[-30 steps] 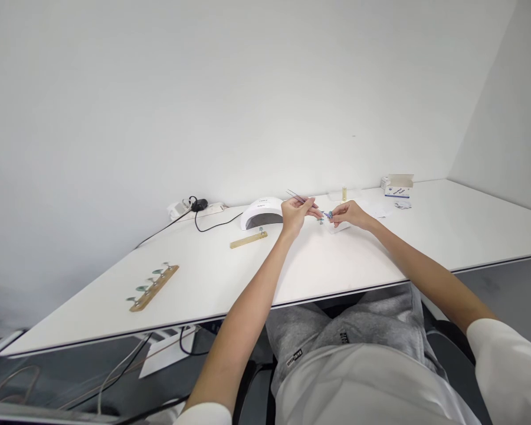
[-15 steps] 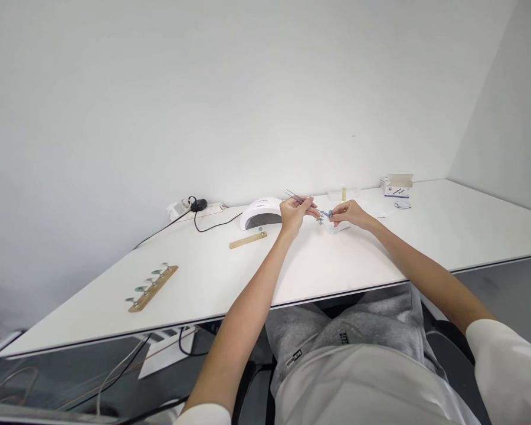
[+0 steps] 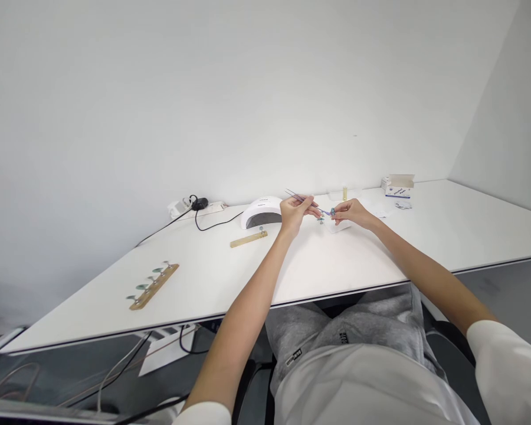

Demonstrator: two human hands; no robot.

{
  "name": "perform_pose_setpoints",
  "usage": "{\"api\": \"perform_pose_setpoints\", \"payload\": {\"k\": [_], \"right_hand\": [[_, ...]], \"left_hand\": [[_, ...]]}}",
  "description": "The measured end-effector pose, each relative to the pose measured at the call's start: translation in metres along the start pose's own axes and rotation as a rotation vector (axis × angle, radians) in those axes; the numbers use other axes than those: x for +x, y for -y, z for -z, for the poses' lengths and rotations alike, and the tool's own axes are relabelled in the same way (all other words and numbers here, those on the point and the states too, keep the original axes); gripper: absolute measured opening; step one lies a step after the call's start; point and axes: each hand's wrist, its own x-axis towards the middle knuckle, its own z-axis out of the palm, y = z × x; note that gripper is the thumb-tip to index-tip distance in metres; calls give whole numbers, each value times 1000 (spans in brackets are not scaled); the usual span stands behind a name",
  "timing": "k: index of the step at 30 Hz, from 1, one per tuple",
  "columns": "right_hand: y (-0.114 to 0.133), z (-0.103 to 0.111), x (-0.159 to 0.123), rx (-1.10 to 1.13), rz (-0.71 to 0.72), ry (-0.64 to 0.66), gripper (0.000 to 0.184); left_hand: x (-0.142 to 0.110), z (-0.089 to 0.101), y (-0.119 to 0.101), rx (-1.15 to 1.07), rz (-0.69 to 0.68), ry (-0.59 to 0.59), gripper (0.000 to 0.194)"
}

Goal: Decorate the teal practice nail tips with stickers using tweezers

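Slim purplish tweezers are pinched in my left hand, their two-pronged end pointing up and left. Their other end reaches toward a small teal nail tip, which the fingers of my right hand grip. Whether tweezers and nail tip touch is too small to tell. Just below, between the hands, stands another teal nail tip on a small holder. A white sheet lies beneath my right fingers.
A white nail lamp stands left of my hands, with a wooden strip bearing one holder before it. Farther left lies a wooden bar with several nail tips. An open carton, a yellowish bottle and a power strip are at the back.
My right hand has shifted slightly right and turned the teal nail tip so more of it shows. The left hand keeps hold of the tweezers, almost unmoved.
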Motion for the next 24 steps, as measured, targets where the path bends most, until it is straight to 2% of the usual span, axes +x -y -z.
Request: {"api": "perform_pose_setpoints", "payload": {"k": [4,13,24], "right_hand": [[5,-3,-3,-27,-3,0,29],[12,-6,-7,-60,-8,-3,28],[9,-4,-5,-62,4,1,31]], "left_hand": [[0,-1,1,-14,1,26,43],[0,0,0,-8,-11,-16,41],[1,0,2,-12,-33,-13,39]]}}
